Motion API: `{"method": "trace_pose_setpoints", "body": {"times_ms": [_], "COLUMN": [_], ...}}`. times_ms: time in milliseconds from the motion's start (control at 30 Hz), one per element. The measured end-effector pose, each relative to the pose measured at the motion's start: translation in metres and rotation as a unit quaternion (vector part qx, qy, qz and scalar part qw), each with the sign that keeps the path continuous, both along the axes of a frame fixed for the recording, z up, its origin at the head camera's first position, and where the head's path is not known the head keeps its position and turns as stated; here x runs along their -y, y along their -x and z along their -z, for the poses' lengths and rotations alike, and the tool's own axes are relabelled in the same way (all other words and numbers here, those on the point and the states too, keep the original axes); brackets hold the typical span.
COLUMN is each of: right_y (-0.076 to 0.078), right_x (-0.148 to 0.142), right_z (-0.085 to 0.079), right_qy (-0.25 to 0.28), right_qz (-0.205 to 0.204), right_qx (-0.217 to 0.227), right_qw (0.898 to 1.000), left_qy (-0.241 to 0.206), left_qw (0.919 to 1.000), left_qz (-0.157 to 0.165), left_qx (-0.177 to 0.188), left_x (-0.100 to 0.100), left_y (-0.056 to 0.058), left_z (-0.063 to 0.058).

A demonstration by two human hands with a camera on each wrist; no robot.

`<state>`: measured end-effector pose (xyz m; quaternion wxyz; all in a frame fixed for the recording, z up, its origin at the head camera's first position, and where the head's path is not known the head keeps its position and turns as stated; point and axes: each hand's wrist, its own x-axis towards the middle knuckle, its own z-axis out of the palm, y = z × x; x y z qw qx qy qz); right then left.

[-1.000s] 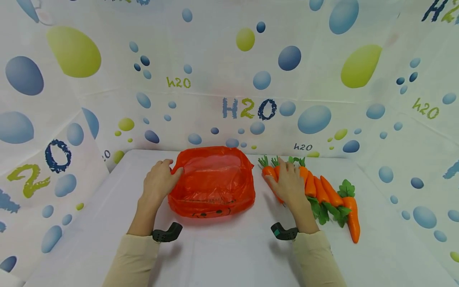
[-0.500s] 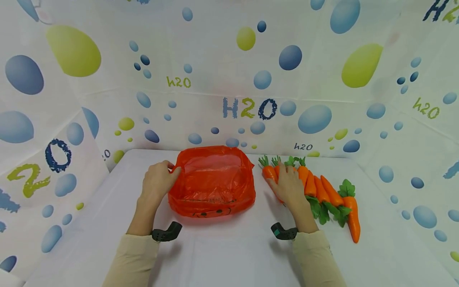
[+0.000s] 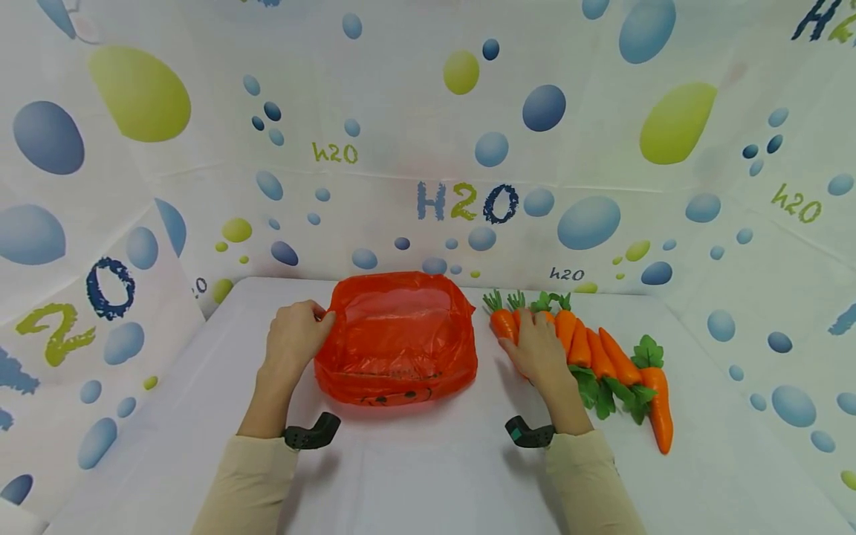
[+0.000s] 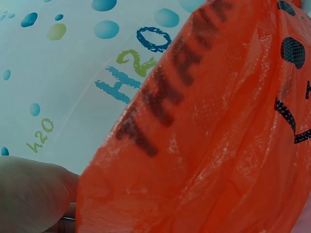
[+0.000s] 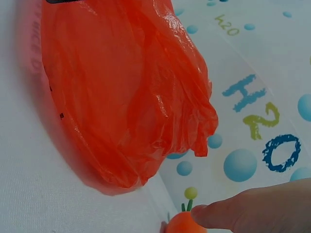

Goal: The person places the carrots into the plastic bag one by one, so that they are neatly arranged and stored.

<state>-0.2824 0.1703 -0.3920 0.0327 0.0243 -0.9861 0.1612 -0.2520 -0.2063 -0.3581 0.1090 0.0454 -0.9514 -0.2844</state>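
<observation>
On the table (image 3: 414, 475), the thin red bag (image 3: 397, 338) could tear or collapse if tugged. The carrots (image 3: 600, 357), bunched right of the bag, could roll if knocked. The left hand (image 3: 294, 338) pinches the bag's left edge, some fingertips hidden; the right hand (image 3: 540, 351), right of the bag, covers carrots, so I cannot tell whether it grips one.

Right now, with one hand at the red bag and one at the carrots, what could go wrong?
The red bag looks thin, so it might tear if the left hand tugs its edge. The carrots lie crowded together, so the right hand could bump one and make its neighbour roll.
</observation>
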Motion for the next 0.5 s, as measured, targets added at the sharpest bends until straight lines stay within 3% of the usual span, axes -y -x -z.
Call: {"method": "trace_pose_setpoints", "body": {"times_ms": [500], "right_y": [0.0015], "right_x": [0.001], "right_z": [0.0068], "right_qy": [0.021], "right_qz": [0.004], "right_qx": [0.031], "right_qw": [0.999], "left_qy": [0.005], "left_qw": [0.9997], "left_qz": [-0.001], "left_qx": [-0.024], "left_x": [0.0001], "left_y": [0.0024], "left_z": [0.0026]}}
